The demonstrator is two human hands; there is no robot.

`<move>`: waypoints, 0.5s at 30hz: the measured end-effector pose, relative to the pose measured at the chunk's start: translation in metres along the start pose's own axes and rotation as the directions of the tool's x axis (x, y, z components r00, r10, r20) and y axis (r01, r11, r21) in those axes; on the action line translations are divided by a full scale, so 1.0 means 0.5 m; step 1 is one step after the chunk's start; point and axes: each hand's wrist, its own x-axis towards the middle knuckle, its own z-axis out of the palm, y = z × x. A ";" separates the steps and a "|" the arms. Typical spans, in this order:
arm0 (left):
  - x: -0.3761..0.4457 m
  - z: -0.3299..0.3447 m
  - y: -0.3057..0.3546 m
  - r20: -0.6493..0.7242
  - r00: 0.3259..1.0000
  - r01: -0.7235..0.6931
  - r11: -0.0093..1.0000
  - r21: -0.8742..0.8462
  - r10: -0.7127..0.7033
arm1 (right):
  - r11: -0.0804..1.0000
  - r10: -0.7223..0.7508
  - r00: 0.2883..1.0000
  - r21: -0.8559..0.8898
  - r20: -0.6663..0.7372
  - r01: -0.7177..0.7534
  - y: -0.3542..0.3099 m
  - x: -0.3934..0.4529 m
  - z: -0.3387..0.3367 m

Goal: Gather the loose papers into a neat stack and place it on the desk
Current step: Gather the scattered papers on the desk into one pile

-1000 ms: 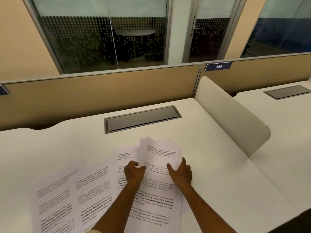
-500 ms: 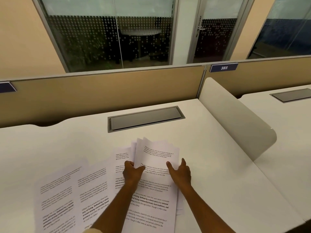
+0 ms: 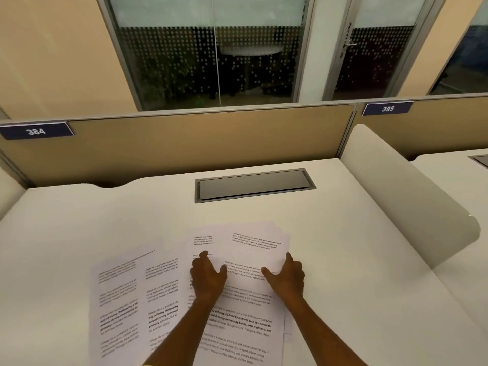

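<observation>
1. Two printed sheets (image 3: 137, 299) lie flat on the white surface (image 3: 66, 233), left of the overlapped pile, their edges overlapping each other and the pile's left side.
2. The left hand (image 3: 207, 277) rests palm down on the left part of the pile, its grip spread: fingers (image 3: 203, 256) flat on the paper, thumb angled right toward the pile's middle. It presses the sheets and pinches nothing.
3. The overlapped pile (image 3: 245, 260) of printed papers sits in front of the person, fanned unevenly at its far edge, several corners showing.
4. The right hand (image 3: 287, 277) lies at the pile's right edge, grip spread as well, thumb pointing left onto the top sheet, fingers along the paper's side.
5. A grey cable hatch (image 3: 253, 184) is set into the surface beyond the pile.
6. A curved white divider (image 3: 396, 194) stands right of the pile, well apart.
</observation>
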 end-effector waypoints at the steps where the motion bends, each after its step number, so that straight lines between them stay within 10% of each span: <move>1: 0.000 -0.009 -0.008 -0.025 1.000 0.013 0.998 0.055 -0.011 | 0.998 -0.017 1.000 -0.062 -0.010 0.017 0.000 -0.002 0.005; 15: 0.033 -0.196 -0.266 -0.251 0.838 0.536 0.817 0.214 -0.484 | 0.956 -0.081 0.997 -0.283 -0.001 0.077 -0.024 -0.007 0.040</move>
